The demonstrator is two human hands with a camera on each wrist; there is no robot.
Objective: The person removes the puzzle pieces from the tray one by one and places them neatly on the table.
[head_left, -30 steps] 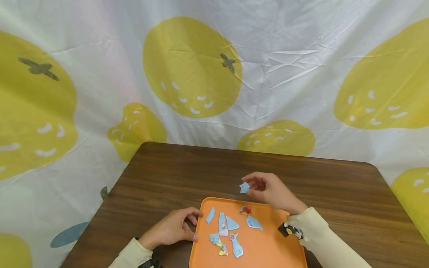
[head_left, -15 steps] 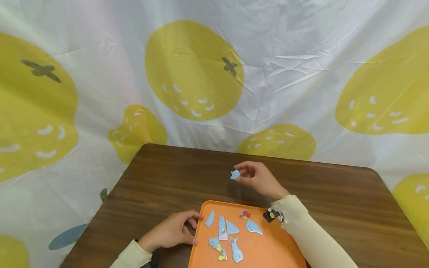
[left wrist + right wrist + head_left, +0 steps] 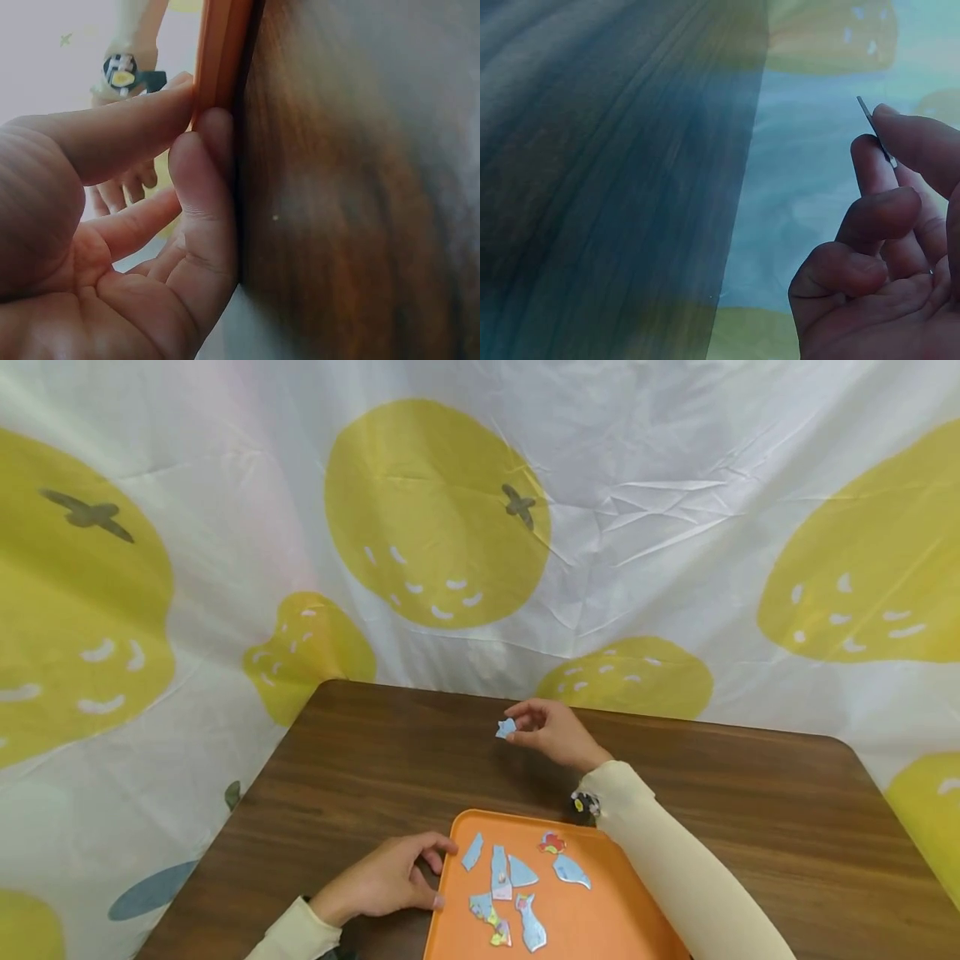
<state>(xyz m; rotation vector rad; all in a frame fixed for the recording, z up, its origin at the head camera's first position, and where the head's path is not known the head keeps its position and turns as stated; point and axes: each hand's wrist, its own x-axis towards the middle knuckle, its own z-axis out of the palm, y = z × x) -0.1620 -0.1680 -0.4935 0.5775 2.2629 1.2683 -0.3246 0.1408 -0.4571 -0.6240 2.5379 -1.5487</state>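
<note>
Beyond the spread left hand [image 3: 384,878] touching an orange tray [image 3: 600,918], the right hand [image 3: 557,735] is pinching a puzzle piece [image 3: 505,728], arm [image 3: 682,860] extended.

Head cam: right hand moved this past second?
Yes: the right hand, pinching a light-blue piece, has moved left and toward the far edge of the table, farther from the orange tray.
</note>
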